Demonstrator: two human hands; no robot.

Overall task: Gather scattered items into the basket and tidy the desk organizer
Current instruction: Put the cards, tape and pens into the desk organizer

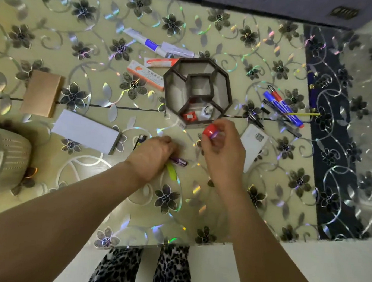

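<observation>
My right hand holds a small bottle with a red cap just in front of the dark octagonal desk organizer. My left hand rests on the table, its fingers closed on a purple lighter that lies over a yellow-green one. The organizer's front compartment holds a small red item and a little clear bottle. The cream basket stands at the left edge.
Ointment tubes and an orange box lie behind the organizer. Markers and pens lie to its right, a white card beside my right hand. A tan box, a white box and a black lighter lie left.
</observation>
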